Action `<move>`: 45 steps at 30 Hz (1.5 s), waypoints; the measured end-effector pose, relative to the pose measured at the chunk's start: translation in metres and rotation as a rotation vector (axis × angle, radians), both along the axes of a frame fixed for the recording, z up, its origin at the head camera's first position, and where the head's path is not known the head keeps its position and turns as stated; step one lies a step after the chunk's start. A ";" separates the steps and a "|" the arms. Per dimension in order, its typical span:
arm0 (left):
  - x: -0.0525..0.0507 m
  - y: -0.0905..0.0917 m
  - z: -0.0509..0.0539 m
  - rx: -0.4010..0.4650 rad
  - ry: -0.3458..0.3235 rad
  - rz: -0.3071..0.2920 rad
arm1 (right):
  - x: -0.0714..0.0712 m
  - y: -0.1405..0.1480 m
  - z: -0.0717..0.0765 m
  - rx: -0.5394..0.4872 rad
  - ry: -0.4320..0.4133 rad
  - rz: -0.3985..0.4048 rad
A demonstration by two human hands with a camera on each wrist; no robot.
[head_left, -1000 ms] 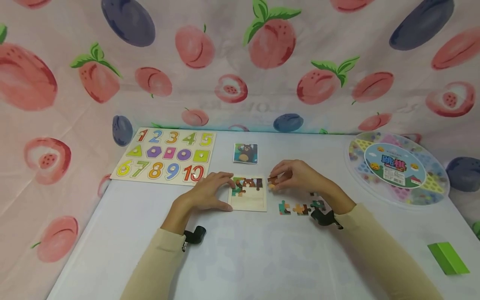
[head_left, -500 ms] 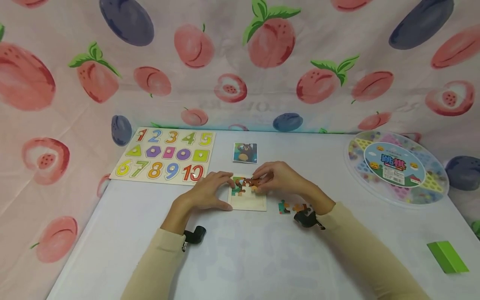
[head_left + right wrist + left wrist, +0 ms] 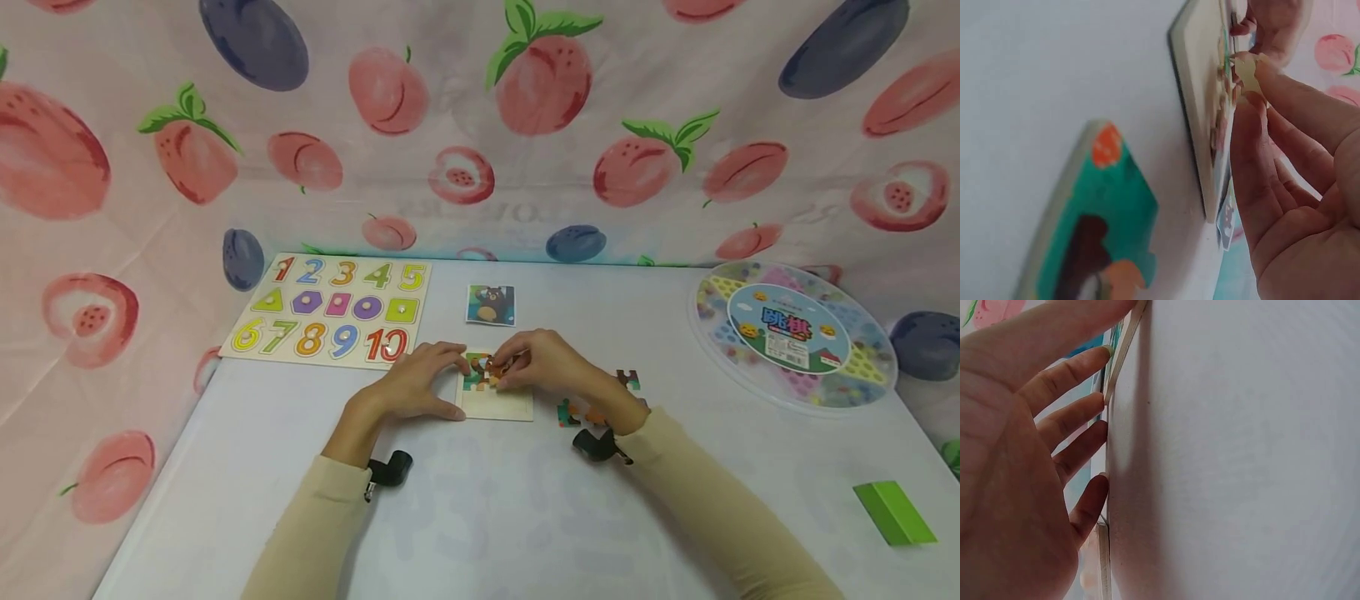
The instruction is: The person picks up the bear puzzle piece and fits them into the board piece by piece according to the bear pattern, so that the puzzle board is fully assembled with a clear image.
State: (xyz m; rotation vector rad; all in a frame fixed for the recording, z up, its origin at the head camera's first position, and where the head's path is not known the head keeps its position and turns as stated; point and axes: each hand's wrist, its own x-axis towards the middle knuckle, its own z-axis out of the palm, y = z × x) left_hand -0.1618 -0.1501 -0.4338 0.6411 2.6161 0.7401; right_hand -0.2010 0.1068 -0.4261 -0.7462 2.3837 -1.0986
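A square wooden jigsaw tray (image 3: 498,408) lies mid-table with several bear-picture pieces fitted along its upper part. My left hand (image 3: 412,383) rests against the tray's left side, fingers spread and fairly straight, thumb by the near corner. Between thumb and fingertips, my right hand (image 3: 551,362) pinches a puzzle piece (image 3: 1249,75) over the tray's middle; its pale wooden side shows in the right wrist view. Whether it touches the fitted pieces I cannot tell. Loose pieces lie right of the tray, among them a teal one (image 3: 566,413) and a brown-and-green one (image 3: 628,379); my right wrist partly hides others.
A bear picture card (image 3: 491,305) lies behind the tray. Back left is a number-and-shape board (image 3: 326,312). A round Chinese checkers set (image 3: 795,333) stands at the back right, and a green block (image 3: 895,514) near the right edge. A fruit-print cloth hangs behind.
My right hand has carried the puzzle piece left, from beside the tray to over its middle, uncovering a loose piece on the right. The left hand has stayed at the tray's left side.
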 end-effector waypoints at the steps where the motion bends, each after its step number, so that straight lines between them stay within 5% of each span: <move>1: 0.000 0.000 0.000 0.000 -0.001 0.001 | 0.000 -0.001 -0.001 0.007 0.008 0.003; 28: 0.003 0.000 0.001 0.003 -0.011 0.017 | 0.003 -0.014 -0.008 0.107 0.137 0.007; 45: 0.008 0.003 0.004 -0.022 0.024 0.016 | -0.001 -0.010 -0.010 0.111 0.086 -0.002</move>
